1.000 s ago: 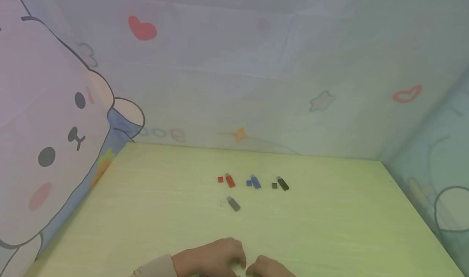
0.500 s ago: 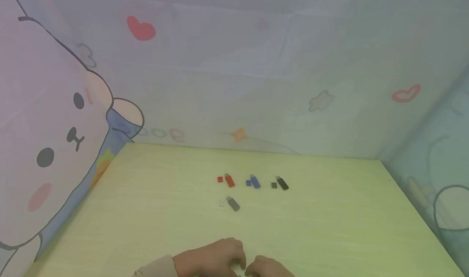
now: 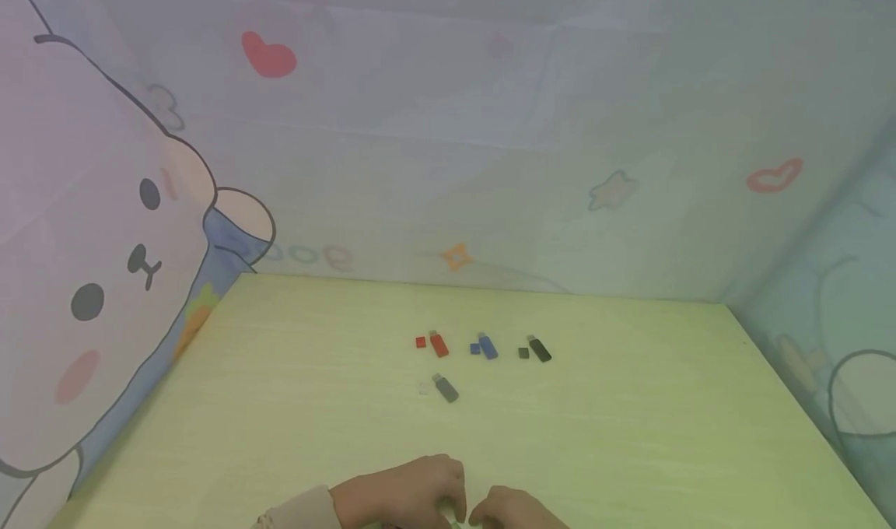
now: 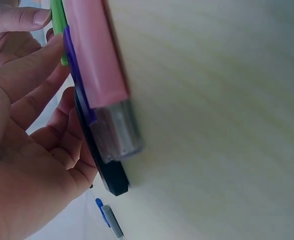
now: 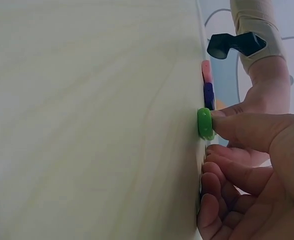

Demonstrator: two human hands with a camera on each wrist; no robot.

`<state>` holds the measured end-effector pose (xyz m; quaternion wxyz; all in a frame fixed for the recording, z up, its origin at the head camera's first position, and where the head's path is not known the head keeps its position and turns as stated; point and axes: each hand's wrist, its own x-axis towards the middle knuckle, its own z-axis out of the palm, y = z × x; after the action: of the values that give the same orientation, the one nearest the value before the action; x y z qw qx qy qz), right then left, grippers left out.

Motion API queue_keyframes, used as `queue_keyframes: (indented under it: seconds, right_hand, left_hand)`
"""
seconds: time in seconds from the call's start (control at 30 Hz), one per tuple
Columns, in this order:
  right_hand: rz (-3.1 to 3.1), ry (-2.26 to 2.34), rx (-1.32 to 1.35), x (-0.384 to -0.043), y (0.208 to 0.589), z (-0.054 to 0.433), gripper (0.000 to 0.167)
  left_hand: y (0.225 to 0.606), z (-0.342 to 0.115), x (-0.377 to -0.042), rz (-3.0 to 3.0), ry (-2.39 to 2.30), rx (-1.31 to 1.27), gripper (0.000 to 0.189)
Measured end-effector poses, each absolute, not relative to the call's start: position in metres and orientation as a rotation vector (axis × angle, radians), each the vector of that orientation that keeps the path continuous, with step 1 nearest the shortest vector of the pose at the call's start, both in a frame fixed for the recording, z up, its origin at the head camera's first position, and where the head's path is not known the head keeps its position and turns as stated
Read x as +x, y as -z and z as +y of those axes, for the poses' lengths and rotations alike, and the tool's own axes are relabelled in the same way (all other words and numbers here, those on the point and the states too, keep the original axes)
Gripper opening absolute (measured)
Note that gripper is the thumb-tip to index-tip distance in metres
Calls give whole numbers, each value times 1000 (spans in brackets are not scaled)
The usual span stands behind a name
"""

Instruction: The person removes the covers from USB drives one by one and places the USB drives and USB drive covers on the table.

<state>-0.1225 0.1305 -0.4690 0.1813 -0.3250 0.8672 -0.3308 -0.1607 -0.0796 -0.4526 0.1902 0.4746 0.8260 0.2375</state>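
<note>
At the bottom edge of the head view, my left hand (image 3: pixel 413 492) and right hand (image 3: pixel 516 509) face each other over the near part of the table. Between them is a green USB stick (image 5: pixel 205 123), seen in the right wrist view. My left thumb and a finger pinch it, and my right thumb (image 5: pixel 237 127) grips its near end. Beside the left hand in the left wrist view lie a pink USB stick (image 4: pixel 98 60) with a clear cap (image 4: pixel 118 131), a purple one (image 4: pixel 78 75) and a black one (image 4: pixel 115 181). Fingers hide part of the green stick.
Farther back lie red (image 3: pixel 439 344), blue (image 3: pixel 488 345), black (image 3: pixel 540 348) and grey (image 3: pixel 446 388) USB sticks, each with its small cap to its left. A small blue and grey thing (image 4: pixel 111 220) shows low in the left wrist view. Printed cloth (image 3: pixel 448 124) surrounds the table.
My left fingertips have drawn slightly inward and down, and more pale green shows between the hands. My right hand has barely moved. The USB sticks farther back stay in place.
</note>
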Motion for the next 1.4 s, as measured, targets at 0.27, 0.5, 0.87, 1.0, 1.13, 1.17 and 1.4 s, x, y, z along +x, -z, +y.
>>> queue_keyframes:
  seconds: [0.27,0.5,0.87,1.0,1.13,1.17,1.4]
  right_hand:
    - [2421,972,-895,-123,470,131,26]
    - [2397,1038,-866,-122,470,130,29]
    - [2386,1040,-712,-116,466,126,22]
    - [2368,1030,-685,-119,466,126,20]
    - [2285,1088,-649,-123,465,128,19]
    - [2256,1110,-625,-124,465,128,19]
    - [2162,1180,-566,-127,459,133,19]
  left_hand:
    - [452,-78,-160,2289,-702,1349,12]
    - [451,-74,-159,2289,-691,1300,9]
    - [450,-73,-156,2234,-853,1150,5]
    - [449,-74,-155,2217,-928,1091,8]
    - [451,-75,-158,2186,-959,1122,9]
    - [452,-75,-159,2178,-962,1128,8]
    - [449,-77,-165,2193,-923,1155,10]
